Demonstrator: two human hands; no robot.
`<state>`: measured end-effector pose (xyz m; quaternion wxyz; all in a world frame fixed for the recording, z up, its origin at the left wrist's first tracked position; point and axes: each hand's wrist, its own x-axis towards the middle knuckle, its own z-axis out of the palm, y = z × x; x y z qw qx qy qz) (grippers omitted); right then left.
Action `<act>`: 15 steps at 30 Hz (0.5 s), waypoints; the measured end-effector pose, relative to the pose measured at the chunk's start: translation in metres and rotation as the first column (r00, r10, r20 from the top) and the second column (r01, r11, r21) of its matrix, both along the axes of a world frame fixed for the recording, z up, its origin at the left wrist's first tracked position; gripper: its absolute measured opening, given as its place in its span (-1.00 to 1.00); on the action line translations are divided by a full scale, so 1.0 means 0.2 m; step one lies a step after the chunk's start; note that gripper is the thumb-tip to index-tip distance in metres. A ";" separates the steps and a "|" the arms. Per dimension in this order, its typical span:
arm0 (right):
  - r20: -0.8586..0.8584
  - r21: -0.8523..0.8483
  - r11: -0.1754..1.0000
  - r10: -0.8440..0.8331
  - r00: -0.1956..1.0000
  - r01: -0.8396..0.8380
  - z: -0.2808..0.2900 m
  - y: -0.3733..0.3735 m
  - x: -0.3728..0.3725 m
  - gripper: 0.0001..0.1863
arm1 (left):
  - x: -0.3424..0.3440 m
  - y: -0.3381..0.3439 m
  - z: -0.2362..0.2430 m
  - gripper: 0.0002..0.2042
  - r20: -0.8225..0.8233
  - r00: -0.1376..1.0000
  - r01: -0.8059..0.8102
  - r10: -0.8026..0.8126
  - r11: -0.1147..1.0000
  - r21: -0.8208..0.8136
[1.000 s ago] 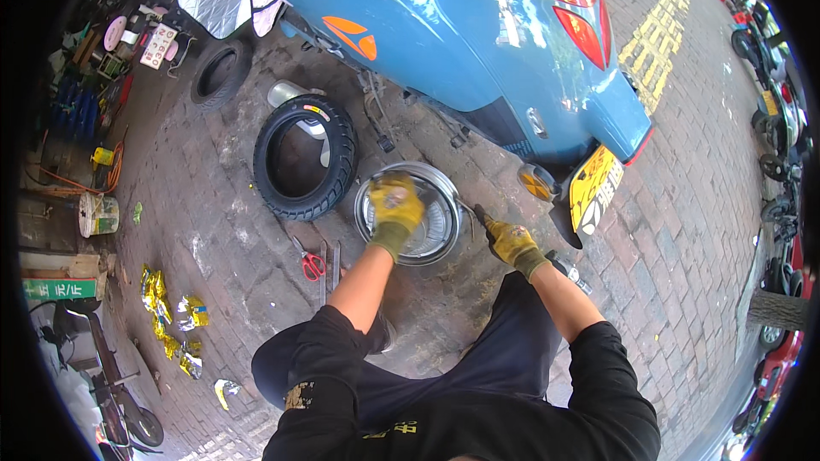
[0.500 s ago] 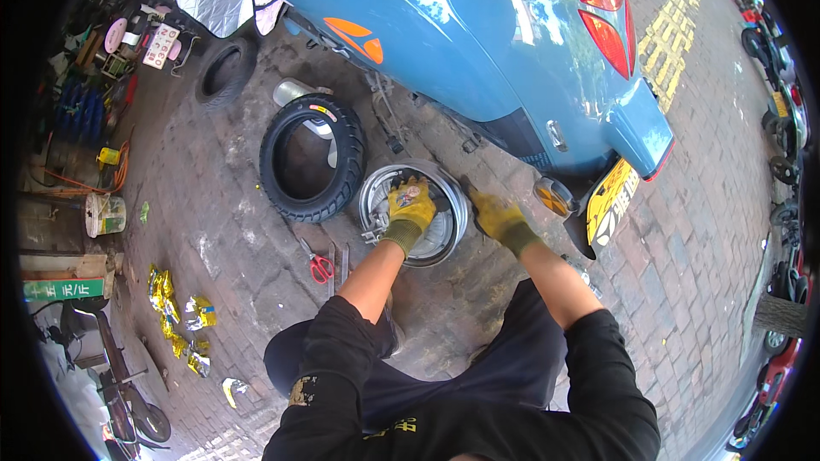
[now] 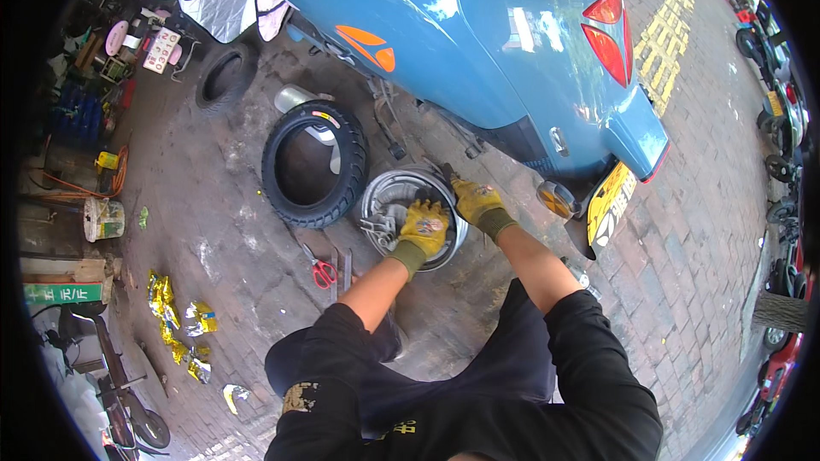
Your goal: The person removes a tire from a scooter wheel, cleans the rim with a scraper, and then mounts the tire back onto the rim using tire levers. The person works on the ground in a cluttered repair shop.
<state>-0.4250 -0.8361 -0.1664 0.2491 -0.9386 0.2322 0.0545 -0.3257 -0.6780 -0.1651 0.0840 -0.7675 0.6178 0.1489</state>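
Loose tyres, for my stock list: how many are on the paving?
2: a black tyre just left of the wheel rim, and another tyre toward the upper left. Others may be hidden.

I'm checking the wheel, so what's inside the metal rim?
Inside the rim, grey metal parts show at its left; whatever lies beneath the left hand is covered.

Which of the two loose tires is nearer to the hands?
The tire with the sticker, beside the rim; the other tire is farther off, at upper left.

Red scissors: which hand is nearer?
Left. The left hand is over the wheel, up and right of the red scissors; the right hand is farther right, by the wheel's right edge.
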 end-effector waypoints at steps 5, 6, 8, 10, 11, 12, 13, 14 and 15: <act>0.010 0.065 0.996 -0.055 0.998 0.054 0.05 0.18 -0.34 -0.28 | -0.05 0.07 0.02 -0.53 0.001 0.998 -0.055 0.055 0.998 0.020; -0.078 0.111 0.989 -0.086 0.993 0.094 0.06 0.18 -0.43 -0.29 | -0.07 0.07 0.06 -0.52 -0.001 0.999 -0.045 0.045 0.998 0.032; -0.132 0.184 0.949 -0.233 0.964 0.254 0.04 0.17 -0.55 -0.36 | -0.09 0.06 0.17 -0.50 0.025 0.999 0.044 -0.046 0.996 0.075; -0.101 0.513 0.668 -0.576 0.811 0.539 -0.04 0.17 -0.59 -0.43 | -0.03 -0.01 0.40 -0.50 -0.243 0.960 0.183 -0.142 0.970 0.159; -0.132 0.762 0.310 -0.786 0.605 0.569 -0.14 0.20 -0.56 -0.46 | 0.08 -0.07 0.48 -0.50 -0.481 0.874 0.193 -0.076 0.961 0.200; -0.248 0.902 -0.076 -0.898 0.364 0.425 -0.21 0.22 -0.53 -0.49 | 0.21 -0.13 0.53 -0.50 -0.684 0.729 0.216 0.008 0.946 0.242; -0.155 0.908 -0.002 -0.931 0.330 0.419 -0.17 0.33 -0.43 -0.53 | 0.34 -0.10 0.55 -0.51 -0.599 0.799 0.052 0.049 0.987 0.149; -0.054 0.899 0.080 -0.956 0.290 0.430 -0.11 0.43 -0.35 -0.56 | 0.46 -0.09 0.55 -0.51 -0.528 0.843 -0.104 0.107 0.994 0.035; 0.098 0.838 0.233 -0.954 0.284 0.494 -0.24 0.38 -0.42 -0.42 | 0.56 -0.19 0.50 -0.51 -0.534 0.838 -0.114 0.107 0.993 0.021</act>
